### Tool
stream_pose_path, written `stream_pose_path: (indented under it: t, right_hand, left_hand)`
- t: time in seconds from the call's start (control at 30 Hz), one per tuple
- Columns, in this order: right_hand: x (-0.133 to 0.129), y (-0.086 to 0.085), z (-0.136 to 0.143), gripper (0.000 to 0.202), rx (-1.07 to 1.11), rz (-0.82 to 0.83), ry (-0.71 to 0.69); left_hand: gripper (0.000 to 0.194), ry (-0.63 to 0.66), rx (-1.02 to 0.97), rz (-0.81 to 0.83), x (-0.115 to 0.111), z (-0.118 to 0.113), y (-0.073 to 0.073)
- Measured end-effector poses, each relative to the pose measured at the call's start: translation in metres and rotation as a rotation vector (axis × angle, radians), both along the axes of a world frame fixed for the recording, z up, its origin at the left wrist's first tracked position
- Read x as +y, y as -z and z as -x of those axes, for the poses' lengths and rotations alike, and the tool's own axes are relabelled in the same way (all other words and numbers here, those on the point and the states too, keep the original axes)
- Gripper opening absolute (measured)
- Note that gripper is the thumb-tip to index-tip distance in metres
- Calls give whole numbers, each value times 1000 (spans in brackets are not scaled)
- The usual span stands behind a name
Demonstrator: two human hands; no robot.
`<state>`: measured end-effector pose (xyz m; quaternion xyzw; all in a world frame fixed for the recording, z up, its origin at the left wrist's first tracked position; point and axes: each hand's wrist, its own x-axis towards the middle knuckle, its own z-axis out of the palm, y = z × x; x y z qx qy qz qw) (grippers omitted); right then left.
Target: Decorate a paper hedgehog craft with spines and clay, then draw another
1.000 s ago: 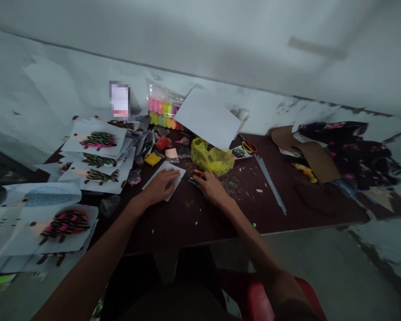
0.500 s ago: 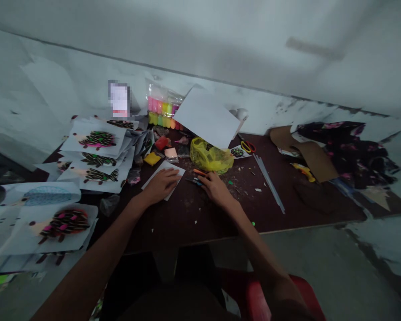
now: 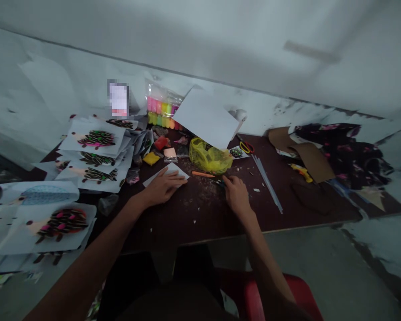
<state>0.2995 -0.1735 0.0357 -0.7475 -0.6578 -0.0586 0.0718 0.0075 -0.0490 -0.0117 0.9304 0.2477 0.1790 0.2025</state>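
My left hand (image 3: 165,185) lies with fingers stretched over a white sheet of paper (image 3: 172,168), pressing it to the dark table. To the right, my right hand (image 3: 236,191) is closed around a small blue-handled tool (image 3: 221,183) whose thin pale tip points left; its exact kind is not clear. An orange stick-like tool (image 3: 202,174) rests between the hands, in front of a crumpled yellow plastic bag (image 3: 209,156). Yellow clay (image 3: 151,158) and a pale pink piece (image 3: 170,154) sit behind the paper.
Stacked hedgehog pictures (image 3: 96,140) cover the left side. Behind are packs of coloured clay (image 3: 162,111) and a large white sheet (image 3: 207,117). Scissors (image 3: 246,147), clear glue sticks (image 3: 268,183), a yellow glue gun (image 3: 301,173) and dark floral cloth (image 3: 344,154) lie rightward.
My right hand has moved right with the blue-handled tool, away from the orange one, which now lies uncovered. My left hand and the paper have shifted slightly right.
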Motion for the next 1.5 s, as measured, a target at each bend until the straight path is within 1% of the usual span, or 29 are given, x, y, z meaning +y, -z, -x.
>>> stream_pose_path:
  t: [0.07,0.1,0.2,0.27,0.33,0.43,0.53,0.63,0.8,0.9,1.0,1.07,1.13,1.2,1.27,1.3,1.33,1.4,1.43,1.5]
  right_hand:
    - [0,1,13,43,71,-108,-77]
    - [1,1,22,40,115,-133,-148]
    - [10,6,56,34,183,-97,-397]
    - [18,10,78,36,169,-72,-496]
    - [26,13,93,37,146,-34,-560]
    - [31,17,102,38,116,33,-611]
    - [31,19,99,33,109,50,-621]
    - [35,16,98,28,93,57,-618]
    - [55,6,109,22,-55,126,-596]
    - [64,3,112,21,-156,142,-653]
    - [69,7,110,21,-138,114,-700]
    - [68,11,108,21,-11,62,-671]
    - [66,15,105,20,241,-34,-563]
    - [62,17,105,18,568,-155,-409]
    - [58,17,106,17,877,-253,-264]
    - [56,17,108,18,1006,-285,-207]
    - [55,16,110,19,1118,-305,-161]
    - [54,15,115,21,1304,-310,-87]
    - [53,14,117,23,1370,-295,-62]
    - [50,14,121,23,1448,-234,-23]
  left_hand:
    - [55,-9,-35,24,-1,-1,0]
    - [56,-21,-54,38,0,-1,1]
    - [53,-67,-115,62,3,1,5]
    - [53,-102,-140,63,5,3,7]
    - [51,-142,-137,57,6,5,10]
    - [44,-190,-133,57,6,7,16]
    - [40,-188,-172,90,8,8,21]
    - [40,-188,-223,142,10,10,22]
    - [41,-221,-317,215,12,13,18]
    - [39,-249,-376,245,11,14,13]
    - [33,-316,-466,245,10,15,5]
    - [28,-396,-557,234,9,16,-3]
    - [27,-484,-676,264,7,17,-11]
    - [35,-545,-872,367,7,18,-17]
    - [46,-533,-1070,518,8,19,-20]
    - [50,-507,-1116,600,8,19,-21]
    - [55,-474,-1114,676,8,19,-21]
    - [63,-421,-988,786,7,16,-21]
    - [65,-407,-903,813,6,15,-20]
    - [62,-409,-775,815,4,13,-20]
